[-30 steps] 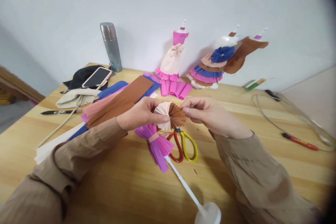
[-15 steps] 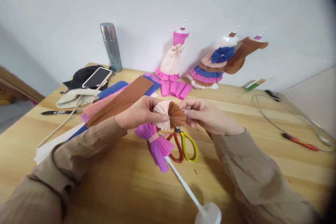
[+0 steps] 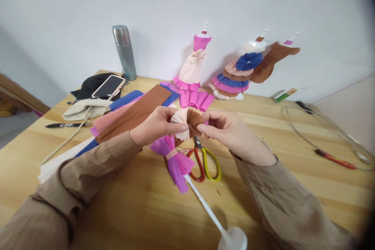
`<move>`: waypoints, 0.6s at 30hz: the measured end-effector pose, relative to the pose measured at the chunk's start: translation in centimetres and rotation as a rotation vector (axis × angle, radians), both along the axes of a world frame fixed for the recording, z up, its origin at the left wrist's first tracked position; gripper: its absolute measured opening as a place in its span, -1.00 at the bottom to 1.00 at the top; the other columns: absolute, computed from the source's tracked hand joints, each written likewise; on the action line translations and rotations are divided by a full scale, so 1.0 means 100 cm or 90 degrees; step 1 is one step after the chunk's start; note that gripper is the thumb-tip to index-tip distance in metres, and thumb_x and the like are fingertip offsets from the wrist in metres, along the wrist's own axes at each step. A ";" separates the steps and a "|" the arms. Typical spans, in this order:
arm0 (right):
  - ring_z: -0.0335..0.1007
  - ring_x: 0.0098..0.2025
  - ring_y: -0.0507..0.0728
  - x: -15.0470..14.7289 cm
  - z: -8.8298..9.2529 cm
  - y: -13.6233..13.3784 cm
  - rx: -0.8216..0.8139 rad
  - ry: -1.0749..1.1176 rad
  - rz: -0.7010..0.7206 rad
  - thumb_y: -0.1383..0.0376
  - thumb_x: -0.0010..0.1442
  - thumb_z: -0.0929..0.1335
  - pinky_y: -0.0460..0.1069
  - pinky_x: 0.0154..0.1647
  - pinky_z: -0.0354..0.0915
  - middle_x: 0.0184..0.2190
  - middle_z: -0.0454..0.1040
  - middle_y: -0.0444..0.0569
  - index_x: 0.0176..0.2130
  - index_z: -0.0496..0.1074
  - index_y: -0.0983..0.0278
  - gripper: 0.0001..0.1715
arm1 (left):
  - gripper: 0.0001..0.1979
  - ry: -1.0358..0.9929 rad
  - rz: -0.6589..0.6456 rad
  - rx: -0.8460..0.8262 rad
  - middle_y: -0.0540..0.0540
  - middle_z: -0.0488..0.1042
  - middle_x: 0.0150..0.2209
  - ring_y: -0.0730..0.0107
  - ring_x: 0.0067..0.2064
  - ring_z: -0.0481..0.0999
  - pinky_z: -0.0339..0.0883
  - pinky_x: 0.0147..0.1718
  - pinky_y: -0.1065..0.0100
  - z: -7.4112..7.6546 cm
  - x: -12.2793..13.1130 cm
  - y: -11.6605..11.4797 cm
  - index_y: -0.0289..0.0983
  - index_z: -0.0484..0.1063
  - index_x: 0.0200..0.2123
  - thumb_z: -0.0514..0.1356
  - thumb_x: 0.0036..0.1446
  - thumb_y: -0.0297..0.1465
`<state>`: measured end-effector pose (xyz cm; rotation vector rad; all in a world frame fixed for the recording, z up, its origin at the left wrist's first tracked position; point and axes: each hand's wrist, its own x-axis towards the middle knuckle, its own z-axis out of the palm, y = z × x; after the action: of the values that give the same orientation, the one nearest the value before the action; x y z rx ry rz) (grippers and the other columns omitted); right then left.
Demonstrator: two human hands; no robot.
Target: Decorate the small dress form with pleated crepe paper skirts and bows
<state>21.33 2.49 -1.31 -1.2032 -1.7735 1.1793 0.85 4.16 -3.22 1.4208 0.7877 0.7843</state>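
Both hands hold a small pleated paper rosette (image 3: pixel 187 122), half cream and half brown, above the wooden table (image 3: pixel 123 203). My left hand (image 3: pixel 155 125) pinches its cream side and my right hand (image 3: pixel 225 129) pinches its brown side, fingers closed. Just below the rosette lie a purple crepe paper bow (image 3: pixel 174 158) on a white stick stand (image 3: pixel 222 230) and red-and-yellow scissors (image 3: pixel 203 160).
Strips of brown, pink, blue and white crepe paper (image 3: pixel 129 115) lie at the left. A phone (image 3: pixel 108 86), a cap, a pen (image 3: pixel 66 125) and a steel flask (image 3: pixel 124 52) stand beyond. Paper dress models (image 3: pixel 191 66) line the wall. Cables and a red tool (image 3: pixel 334 159) lie right.
The rosette has risen slightly and folded a little tighter. My right hand's fingers have shifted inward to the rosette's lower right edge. My left hand has barely moved.
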 end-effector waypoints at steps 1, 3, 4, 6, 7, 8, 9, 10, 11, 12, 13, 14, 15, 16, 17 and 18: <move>0.24 -0.50 0.03 -0.001 0.001 0.000 0.005 -0.002 -0.005 0.15 0.02 0.42 -0.05 -0.47 0.20 -0.55 0.36 -0.13 -0.48 0.37 0.27 -0.75 | -0.74 -0.001 0.019 -0.004 -0.03 0.44 -0.55 0.53 -0.53 0.33 0.16 -0.52 0.45 0.000 0.000 0.000 -0.40 0.47 -0.45 0.37 -0.07 -0.29; 0.23 -0.49 0.02 -0.001 0.001 0.000 0.013 0.003 0.009 0.15 0.03 0.41 -0.05 -0.48 0.20 -0.54 0.35 -0.13 -0.46 0.37 0.27 -0.75 | -0.71 -0.006 0.042 -0.011 0.02 0.38 -0.60 0.59 -0.58 0.25 0.07 -0.57 0.48 0.000 0.000 0.000 -0.39 0.45 -0.49 0.39 -0.09 -0.27; 0.23 -0.49 0.02 -0.002 0.001 0.000 0.017 0.008 0.019 0.15 0.03 0.41 -0.05 -0.48 0.21 -0.53 0.35 -0.13 -0.44 0.39 0.28 -0.76 | -0.71 -0.008 0.043 -0.013 0.03 0.37 -0.60 0.60 -0.58 0.24 0.05 -0.58 0.49 0.000 0.000 0.000 -0.38 0.44 -0.50 0.39 -0.10 -0.27; 0.23 -0.49 0.02 -0.003 0.000 0.000 0.025 0.022 0.020 0.16 0.02 0.40 -0.05 -0.48 0.20 -0.52 0.37 -0.13 -0.42 0.40 0.29 -0.77 | -0.71 -0.010 0.036 -0.016 0.02 0.38 -0.60 0.60 -0.58 0.24 0.08 -0.58 0.49 0.001 0.001 0.000 -0.38 0.44 -0.51 0.39 -0.11 -0.27; 0.23 -0.49 0.02 -0.004 -0.002 0.001 0.029 0.027 0.008 0.17 0.01 0.40 -0.05 -0.48 0.20 -0.52 0.37 -0.13 -0.42 0.40 0.29 -0.78 | -0.71 -0.008 0.032 -0.019 0.02 0.39 -0.59 0.60 -0.57 0.25 0.09 -0.57 0.49 0.002 0.001 -0.001 -0.39 0.45 -0.51 0.39 -0.11 -0.27; 0.22 -0.50 0.02 -0.004 -0.005 0.001 0.035 0.028 -0.008 0.17 0.00 0.40 -0.05 -0.48 0.19 -0.53 0.37 -0.13 -0.43 0.40 0.28 -0.79 | -0.71 -0.007 0.031 -0.023 0.01 0.39 -0.58 0.60 -0.57 0.26 0.10 -0.57 0.49 0.002 0.002 -0.001 -0.39 0.46 -0.50 0.39 -0.11 -0.27; 0.22 -0.51 0.02 -0.005 -0.007 0.002 0.044 0.025 -0.023 0.18 0.00 0.39 -0.05 -0.48 0.18 -0.54 0.36 -0.14 -0.44 0.39 0.28 -0.80 | -0.71 -0.006 0.033 -0.027 0.02 0.39 -0.59 0.61 -0.58 0.26 0.11 -0.58 0.50 0.002 0.002 -0.001 -0.39 0.47 -0.50 0.39 -0.11 -0.27; 0.22 -0.51 0.02 -0.005 -0.009 0.002 0.057 0.018 -0.034 0.19 0.01 0.39 -0.05 -0.49 0.17 -0.56 0.34 -0.15 -0.46 0.37 0.27 -0.80 | -0.71 -0.006 0.037 -0.031 0.02 0.38 -0.60 0.61 -0.59 0.25 0.10 -0.59 0.50 0.002 0.002 -0.001 -0.39 0.47 -0.50 0.39 -0.12 -0.27; 0.22 -0.51 0.03 -0.005 -0.011 0.003 0.076 0.005 -0.038 0.19 0.02 0.38 -0.04 -0.49 0.17 -0.57 0.33 -0.15 -0.48 0.36 0.26 -0.81 | -0.71 -0.008 0.043 -0.036 0.03 0.37 -0.61 0.62 -0.60 0.24 0.09 -0.60 0.50 0.002 0.003 -0.001 -0.39 0.47 -0.50 0.40 -0.13 -0.27; 0.22 -0.51 0.03 -0.005 -0.012 0.003 0.104 -0.014 -0.036 0.21 0.03 0.38 -0.04 -0.48 0.17 -0.57 0.34 -0.15 -0.49 0.37 0.25 -0.83 | -0.70 -0.013 0.051 -0.041 0.04 0.37 -0.62 0.63 -0.60 0.23 0.07 -0.62 0.51 0.001 0.003 -0.001 -0.39 0.46 -0.51 0.40 -0.14 -0.26; 0.23 -0.51 0.04 -0.005 -0.012 0.003 0.142 -0.037 -0.034 0.23 0.04 0.38 -0.04 -0.48 0.16 -0.56 0.35 -0.14 -0.49 0.38 0.25 -0.84 | -0.70 -0.023 0.061 -0.047 0.04 0.37 -0.62 0.63 -0.61 0.22 0.05 -0.63 0.51 0.001 0.003 -0.001 -0.38 0.45 -0.53 0.41 -0.15 -0.26; 0.23 -0.50 0.04 -0.004 -0.011 0.003 0.187 -0.062 -0.033 0.25 0.05 0.37 -0.04 -0.47 0.16 -0.56 0.36 -0.14 -0.50 0.39 0.25 -0.85 | -0.69 -0.035 0.070 -0.055 0.04 0.37 -0.63 0.63 -0.62 0.22 0.03 -0.65 0.51 0.000 0.004 -0.001 -0.37 0.44 -0.54 0.42 -0.17 -0.25; 0.23 -0.50 0.04 -0.004 -0.009 0.002 0.234 -0.088 -0.034 0.27 0.06 0.37 -0.04 -0.47 0.15 -0.56 0.37 -0.14 -0.50 0.40 0.24 -0.86 | -0.67 -0.047 0.079 -0.064 0.04 0.37 -0.63 0.64 -0.63 0.21 0.02 -0.66 0.51 -0.001 0.004 -0.001 -0.37 0.44 -0.55 0.42 -0.19 -0.24; 0.22 -0.51 0.03 -0.004 -0.008 0.001 0.277 -0.107 -0.037 0.29 0.07 0.38 -0.04 -0.47 0.14 -0.56 0.37 -0.13 -0.51 0.41 0.24 -0.86 | -0.66 -0.058 0.085 -0.073 0.04 0.37 -0.64 0.64 -0.64 0.21 0.01 -0.67 0.51 -0.001 0.004 -0.001 -0.37 0.43 -0.55 0.43 -0.20 -0.23; 0.22 -0.51 0.03 -0.005 -0.006 0.000 0.309 -0.117 -0.045 0.30 0.07 0.38 -0.04 -0.47 0.14 -0.57 0.37 -0.13 -0.51 0.42 0.25 -0.86 | -0.65 -0.065 0.088 -0.081 0.05 0.36 -0.65 0.65 -0.65 0.20 0.00 -0.67 0.51 -0.002 0.004 -0.001 -0.36 0.42 -0.56 0.43 -0.20 -0.22; 0.22 -0.51 0.02 -0.005 -0.005 0.000 0.323 -0.114 -0.057 0.31 0.07 0.38 -0.04 -0.47 0.15 -0.56 0.38 -0.13 -0.51 0.44 0.25 -0.87 | -0.65 -0.069 0.087 -0.087 0.06 0.34 -0.66 0.65 -0.66 0.19 0.00 -0.67 0.51 -0.002 0.004 -0.001 -0.36 0.42 -0.56 0.43 -0.21 -0.22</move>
<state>20.81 2.46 -1.85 -1.0862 -1.9691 0.5309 1.27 4.06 -3.45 1.2023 0.8439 0.8874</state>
